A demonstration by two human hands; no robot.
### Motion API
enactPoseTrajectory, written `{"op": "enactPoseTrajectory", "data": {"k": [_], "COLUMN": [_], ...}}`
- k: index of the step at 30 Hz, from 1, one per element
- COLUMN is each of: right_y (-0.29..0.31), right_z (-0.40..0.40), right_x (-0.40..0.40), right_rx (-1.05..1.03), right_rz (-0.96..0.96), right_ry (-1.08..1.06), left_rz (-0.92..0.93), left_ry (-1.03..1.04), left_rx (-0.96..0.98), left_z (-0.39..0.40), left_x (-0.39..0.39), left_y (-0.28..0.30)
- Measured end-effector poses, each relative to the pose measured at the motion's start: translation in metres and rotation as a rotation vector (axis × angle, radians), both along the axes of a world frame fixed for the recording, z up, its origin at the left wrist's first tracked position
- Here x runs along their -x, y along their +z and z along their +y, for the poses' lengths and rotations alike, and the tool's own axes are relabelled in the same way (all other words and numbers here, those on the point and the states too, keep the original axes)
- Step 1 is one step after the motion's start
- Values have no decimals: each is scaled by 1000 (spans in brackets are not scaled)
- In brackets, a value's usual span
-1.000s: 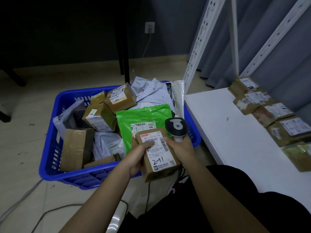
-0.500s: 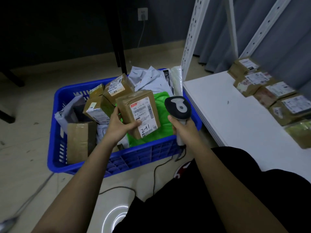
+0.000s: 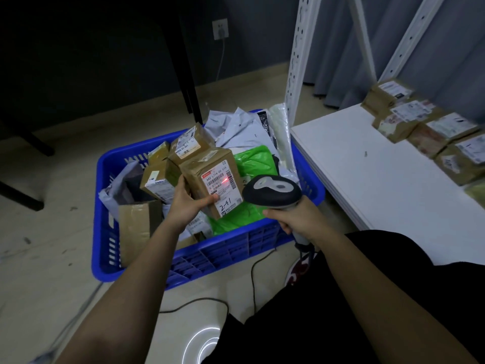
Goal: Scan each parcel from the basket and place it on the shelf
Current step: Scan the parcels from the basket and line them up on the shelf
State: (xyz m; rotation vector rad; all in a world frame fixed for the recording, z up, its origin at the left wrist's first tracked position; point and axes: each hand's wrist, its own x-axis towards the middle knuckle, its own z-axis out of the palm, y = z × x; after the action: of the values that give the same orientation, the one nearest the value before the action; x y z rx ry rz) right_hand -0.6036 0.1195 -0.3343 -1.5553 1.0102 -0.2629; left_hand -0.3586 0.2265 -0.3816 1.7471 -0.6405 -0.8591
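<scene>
Head: parcel (image 3: 212, 183) between left fingers (image 3: 210, 200)

Parcels on shelf (image 3: 430, 135) at right edge blurred, labels unreadable, farthest-right cut off. Scanner (image 3: 273, 191) handle hidden inside right hand (image 3: 296, 219). Basket (image 3: 105, 232) floor buried under parcels.

1. The basket (image 3: 105, 232) stands on the floor (image 3: 39, 232), left of the shelf (image 3: 367, 179).
2. Boxes and bags lie piled in the basket.
3. The left hand (image 3: 189, 200) holds a parcel (image 3: 212, 182) above the basket.
4. The right hand (image 3: 296, 219) holds a scanner (image 3: 273, 193) just right of the parcel.
5. A row of parcels (image 3: 425, 135) lies along the shelf's far right side.
6. A cable (image 3: 252, 279) runs over the floor in front of the basket.
</scene>
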Motion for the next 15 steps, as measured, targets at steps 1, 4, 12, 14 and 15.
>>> {"op": "enactPoseTrajectory", "data": {"k": [1,4,12,14,15], "right_y": [0,2,3,4,4], "right_z": [0,0,-3,-2,-2], "right_x": [1,2,3,4,4], "right_rx": [-2,1,9,-9,-13], "right_rz": [-11,-31,-30,-54,-74], "right_ry": [-22,-71,-93,-115,-141], "left_rz": [-9,-23,-11,3,18], "left_ry": [-6,-14,-36,-43,-38], "left_rx": [2,10,6,13,19], "left_z": [-1,-3,-5,-5,-4], "left_x": [0,2,3,5,6], "left_y": [-1,-3,0,3,3]}}
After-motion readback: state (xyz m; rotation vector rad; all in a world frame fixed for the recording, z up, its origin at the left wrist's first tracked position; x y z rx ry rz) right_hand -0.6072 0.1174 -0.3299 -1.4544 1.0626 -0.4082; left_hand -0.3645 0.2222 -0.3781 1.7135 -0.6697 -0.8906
